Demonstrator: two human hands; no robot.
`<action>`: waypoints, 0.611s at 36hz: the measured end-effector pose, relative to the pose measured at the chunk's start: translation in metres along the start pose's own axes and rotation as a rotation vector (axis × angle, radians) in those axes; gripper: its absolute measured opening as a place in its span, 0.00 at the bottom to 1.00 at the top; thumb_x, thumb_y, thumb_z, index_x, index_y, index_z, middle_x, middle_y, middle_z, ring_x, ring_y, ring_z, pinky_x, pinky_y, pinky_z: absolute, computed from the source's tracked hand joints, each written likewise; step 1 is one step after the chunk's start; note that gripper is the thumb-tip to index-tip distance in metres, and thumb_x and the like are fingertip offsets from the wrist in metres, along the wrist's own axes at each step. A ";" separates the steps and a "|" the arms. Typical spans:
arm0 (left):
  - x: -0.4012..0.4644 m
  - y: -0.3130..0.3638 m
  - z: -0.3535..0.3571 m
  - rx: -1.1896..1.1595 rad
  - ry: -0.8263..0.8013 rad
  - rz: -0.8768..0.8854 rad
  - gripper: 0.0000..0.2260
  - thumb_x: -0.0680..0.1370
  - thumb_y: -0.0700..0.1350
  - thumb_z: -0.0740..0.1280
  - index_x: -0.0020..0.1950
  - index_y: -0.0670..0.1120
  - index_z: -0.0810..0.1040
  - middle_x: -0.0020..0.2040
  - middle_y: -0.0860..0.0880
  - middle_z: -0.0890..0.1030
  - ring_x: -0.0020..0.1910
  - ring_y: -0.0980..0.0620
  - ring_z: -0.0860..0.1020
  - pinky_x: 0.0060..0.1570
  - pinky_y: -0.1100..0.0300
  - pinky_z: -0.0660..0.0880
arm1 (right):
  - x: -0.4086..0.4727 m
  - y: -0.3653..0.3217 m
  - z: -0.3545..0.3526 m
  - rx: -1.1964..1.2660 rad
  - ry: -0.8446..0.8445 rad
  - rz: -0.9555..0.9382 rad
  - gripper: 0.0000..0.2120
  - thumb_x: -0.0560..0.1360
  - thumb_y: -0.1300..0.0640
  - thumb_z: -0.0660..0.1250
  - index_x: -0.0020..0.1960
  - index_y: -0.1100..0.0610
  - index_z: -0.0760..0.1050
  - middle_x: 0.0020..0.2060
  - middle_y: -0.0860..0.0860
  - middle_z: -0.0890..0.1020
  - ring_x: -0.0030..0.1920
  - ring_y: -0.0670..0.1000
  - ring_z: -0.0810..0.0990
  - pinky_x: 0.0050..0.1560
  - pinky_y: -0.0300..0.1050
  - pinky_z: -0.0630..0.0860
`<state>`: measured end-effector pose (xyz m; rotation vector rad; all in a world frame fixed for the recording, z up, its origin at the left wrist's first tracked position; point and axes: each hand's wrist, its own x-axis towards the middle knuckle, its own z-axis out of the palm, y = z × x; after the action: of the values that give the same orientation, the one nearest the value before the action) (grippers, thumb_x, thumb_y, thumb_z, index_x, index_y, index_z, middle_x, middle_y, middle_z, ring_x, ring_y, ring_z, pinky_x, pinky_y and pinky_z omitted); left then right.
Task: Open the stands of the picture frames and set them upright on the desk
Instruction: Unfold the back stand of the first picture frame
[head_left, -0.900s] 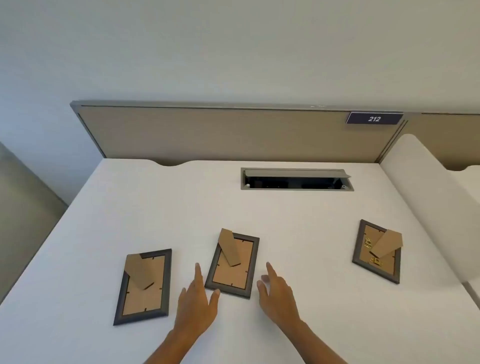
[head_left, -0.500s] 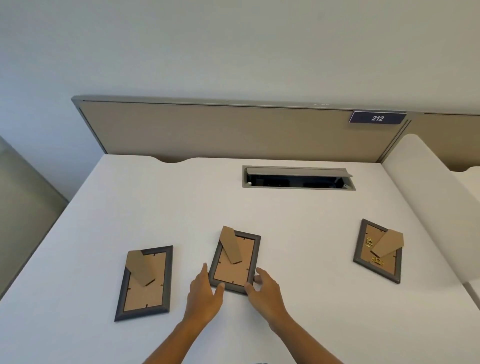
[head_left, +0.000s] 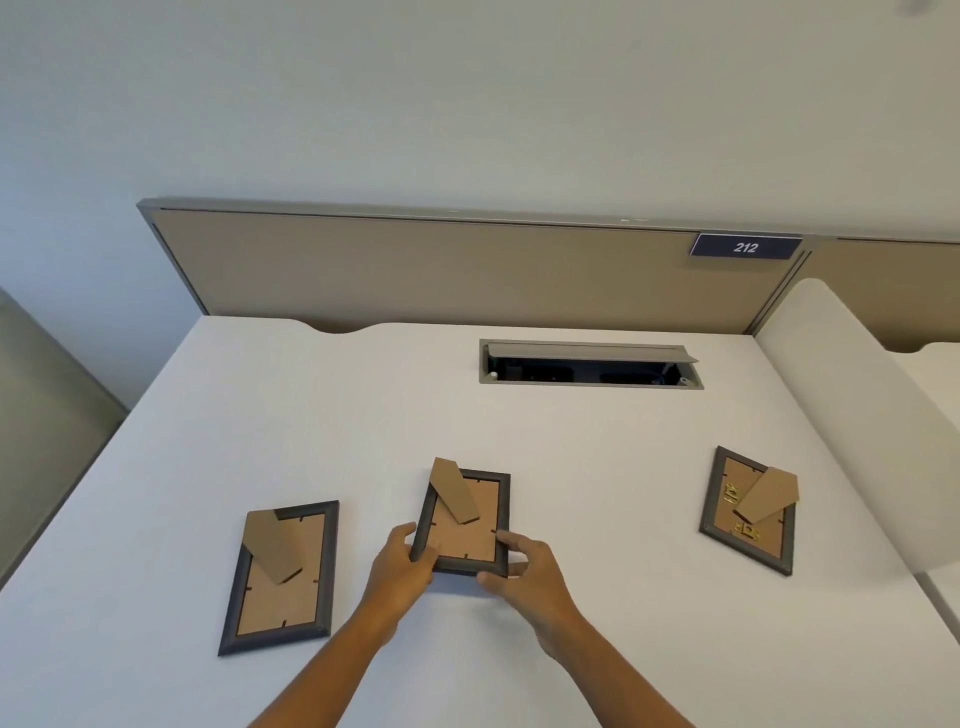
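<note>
Three dark grey picture frames lie face down on the white desk (head_left: 571, 467), brown backs and cardboard stands up. The middle frame (head_left: 470, 535) is held at its near end by both hands: my left hand (head_left: 402, 566) grips the near left corner, my right hand (head_left: 524, 569) pinches the near right corner. Its near edge looks slightly raised. The left frame (head_left: 283, 579) and the right frame (head_left: 750, 506), which has gold hangers on its back, lie untouched.
An open grey cable box (head_left: 589, 364) is recessed in the desk's far middle. A tan partition (head_left: 441, 270) with a "212" sign (head_left: 745, 247) runs along the back. A white rounded divider (head_left: 857, 415) borders the right side. The desk's left edge drops off.
Both hands moved forward from the bare desk onto the middle frame and closed on its near corners. The other two frames have not moved.
</note>
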<state>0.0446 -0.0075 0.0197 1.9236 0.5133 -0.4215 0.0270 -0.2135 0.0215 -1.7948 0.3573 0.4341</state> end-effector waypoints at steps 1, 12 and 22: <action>0.000 0.002 -0.001 0.009 -0.016 0.020 0.27 0.84 0.48 0.69 0.81 0.48 0.65 0.58 0.45 0.83 0.52 0.47 0.85 0.56 0.52 0.84 | 0.000 0.000 -0.001 -0.042 -0.002 -0.036 0.33 0.71 0.62 0.85 0.72 0.50 0.76 0.68 0.50 0.74 0.59 0.49 0.83 0.49 0.36 0.83; -0.006 0.019 -0.007 0.157 -0.060 0.246 0.34 0.75 0.47 0.80 0.79 0.48 0.71 0.60 0.53 0.82 0.51 0.54 0.82 0.49 0.73 0.78 | 0.009 -0.010 -0.008 -0.430 0.221 -0.403 0.20 0.75 0.73 0.79 0.66 0.64 0.85 0.66 0.55 0.78 0.61 0.55 0.84 0.58 0.23 0.75; -0.029 0.060 -0.032 0.020 0.123 0.417 0.08 0.79 0.39 0.75 0.57 0.48 0.85 0.36 0.53 0.86 0.31 0.54 0.82 0.34 0.68 0.79 | 0.009 -0.047 -0.032 -0.432 0.237 -0.736 0.06 0.80 0.62 0.74 0.54 0.53 0.83 0.49 0.43 0.82 0.51 0.48 0.79 0.49 0.43 0.78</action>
<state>0.0541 -0.0039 0.0931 2.0196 0.1756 -0.0393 0.0597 -0.2328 0.0647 -2.2450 -0.2684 -0.2449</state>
